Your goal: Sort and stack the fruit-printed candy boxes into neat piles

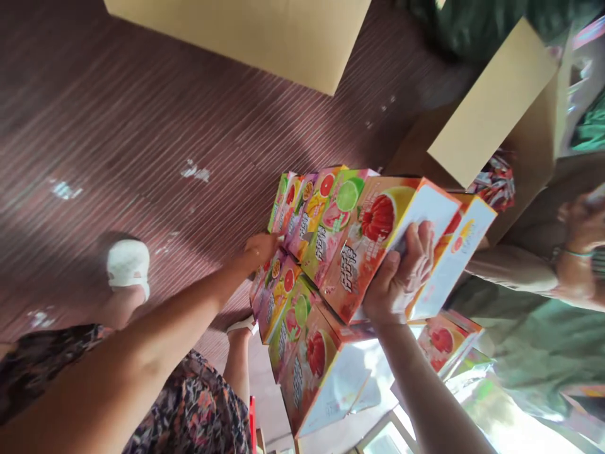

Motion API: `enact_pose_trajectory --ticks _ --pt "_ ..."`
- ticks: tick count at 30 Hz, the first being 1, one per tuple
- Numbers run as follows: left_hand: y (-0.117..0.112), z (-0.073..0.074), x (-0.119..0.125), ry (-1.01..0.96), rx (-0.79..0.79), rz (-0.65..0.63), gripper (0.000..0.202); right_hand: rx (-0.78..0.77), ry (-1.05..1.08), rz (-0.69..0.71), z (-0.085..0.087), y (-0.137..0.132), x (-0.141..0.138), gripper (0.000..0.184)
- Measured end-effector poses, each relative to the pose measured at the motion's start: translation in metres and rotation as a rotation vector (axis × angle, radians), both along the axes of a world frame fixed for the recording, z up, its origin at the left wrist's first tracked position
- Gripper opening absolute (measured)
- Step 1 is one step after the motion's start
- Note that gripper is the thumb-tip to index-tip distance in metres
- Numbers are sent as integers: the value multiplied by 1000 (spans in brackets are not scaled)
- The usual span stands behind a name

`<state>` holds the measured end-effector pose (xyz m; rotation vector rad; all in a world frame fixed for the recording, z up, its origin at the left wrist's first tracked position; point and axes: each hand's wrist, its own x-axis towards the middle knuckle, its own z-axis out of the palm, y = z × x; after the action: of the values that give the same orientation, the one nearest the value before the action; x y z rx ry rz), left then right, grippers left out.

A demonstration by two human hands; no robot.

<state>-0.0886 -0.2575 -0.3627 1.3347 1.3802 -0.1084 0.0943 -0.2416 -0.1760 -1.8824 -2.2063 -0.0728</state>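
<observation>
Several colourful fruit-print snack boxes (pixel 362 246) stand pressed side by side in a slanting row, in orange, green, yellow and purple. My right hand (pixel 401 271) presses on the pale end face of the nearest box, thumb and fingers bent against it. At the far end of the row is my left hand (pixel 262 250), its fingers closed and partly hidden against the boxes. Below this row lies a second row of like boxes (pixel 307 359), touching it. Another yellow-edged box (pixel 454 258) stands just right of my right hand.
An open cardboard carton (pixel 534 132) at the right holds small red packets (pixel 496 180). Another cardboard surface (pixel 246 38) juts in at the top. A co-worker's hand and arm (pixel 583 233) are at the right edge. More boxes (pixel 442 340) stand lower right, above dark ridged flooring (pixel 142 126).
</observation>
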Motion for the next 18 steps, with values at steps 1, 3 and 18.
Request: enact_pose_trajectory --ticks 1,3,18 --pt "-11 2 -12 13 0 -14 34 -4 3 -10 1 0 -1 50" --pt "-5 -3 -33 66 27 1 40 -4 12 -8 1 -1 -3 50" --pt "-16 -66 -28 128 -26 35 43 -54 34 21 1 -2 0 52"
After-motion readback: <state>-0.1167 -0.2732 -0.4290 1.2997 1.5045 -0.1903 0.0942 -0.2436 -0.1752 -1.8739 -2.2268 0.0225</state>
